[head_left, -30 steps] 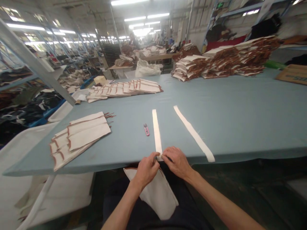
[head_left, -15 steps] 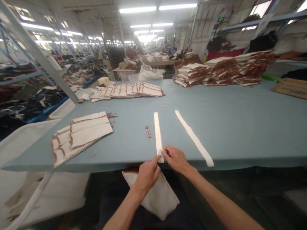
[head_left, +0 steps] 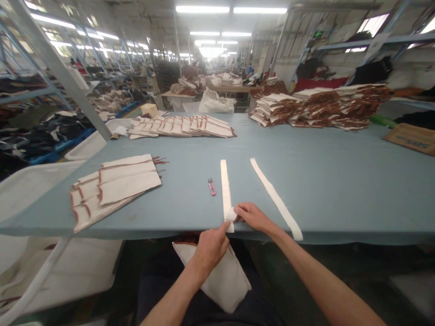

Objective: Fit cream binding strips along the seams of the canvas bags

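Note:
A narrow cream fabric strip point(head_left: 224, 185) lies lengthwise on the pale blue table point(head_left: 340, 181), its near end at the front edge. My right hand point(head_left: 250, 216) pinches that near end, which is folded back on itself. My left hand point(head_left: 210, 246) is closed just below the table edge, thumb and fingertip touching the strip's end. A cream fabric piece with brown trim point(head_left: 217, 276) rests on my lap under the hands. A second cream strip point(head_left: 277, 199) lies slanted to the right. Small pink thread snips point(head_left: 212, 186) lie left of the first strip.
A fanned stack of cream pieces with brown edging point(head_left: 113, 188) sits at the left. Another spread row point(head_left: 181, 127) lies further back, and tall piles point(head_left: 319, 106) stand at the back right. A cardboard box point(head_left: 411, 138) is at the far right. White bins point(head_left: 27, 190) stand left of the table.
My right hand moved up onto the table, folding the strip's near end back. My left hand stayed at the edge. The camera tilted slightly down.

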`<state>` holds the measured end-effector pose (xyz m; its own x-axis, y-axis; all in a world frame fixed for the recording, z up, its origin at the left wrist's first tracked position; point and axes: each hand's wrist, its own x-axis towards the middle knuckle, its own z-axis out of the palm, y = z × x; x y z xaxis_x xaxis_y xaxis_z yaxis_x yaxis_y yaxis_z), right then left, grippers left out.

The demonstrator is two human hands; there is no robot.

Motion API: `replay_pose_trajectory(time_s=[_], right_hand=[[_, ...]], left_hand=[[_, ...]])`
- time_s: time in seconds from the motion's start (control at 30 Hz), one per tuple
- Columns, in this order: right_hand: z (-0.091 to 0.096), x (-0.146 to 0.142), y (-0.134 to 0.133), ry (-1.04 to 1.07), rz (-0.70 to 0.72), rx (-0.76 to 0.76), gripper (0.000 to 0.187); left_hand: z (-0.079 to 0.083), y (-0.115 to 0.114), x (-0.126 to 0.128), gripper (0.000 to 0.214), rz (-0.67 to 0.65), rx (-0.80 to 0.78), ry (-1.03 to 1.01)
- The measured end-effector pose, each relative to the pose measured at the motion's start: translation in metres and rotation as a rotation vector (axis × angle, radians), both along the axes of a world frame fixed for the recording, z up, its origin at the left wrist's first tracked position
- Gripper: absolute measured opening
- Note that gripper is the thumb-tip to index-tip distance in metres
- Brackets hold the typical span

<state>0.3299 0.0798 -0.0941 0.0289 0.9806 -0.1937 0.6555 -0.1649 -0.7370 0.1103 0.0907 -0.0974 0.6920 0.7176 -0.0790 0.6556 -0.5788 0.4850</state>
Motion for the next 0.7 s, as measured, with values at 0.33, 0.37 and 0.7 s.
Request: replay_pose_trajectory(time_s=[0.33,0.37,0.7], right_hand=[[0.006,-0.001,-0.009,0.059,0.048,-0.030,0.029],[0.006,-0.001,-0.010,0.060,0.044,-0.026,0.029],[0.004,0.001,-0.012,0.090,-0.011,0.008,0.031]], left_hand=[[0.008,0.001,0.001,0.045,0.171,-0.069,-0.119],[0.008,0.002,0.002,0.047,0.159,-0.070,-0.122],[0.004,0.002,0.007,0.042,0.157,-0.058,-0.090]])
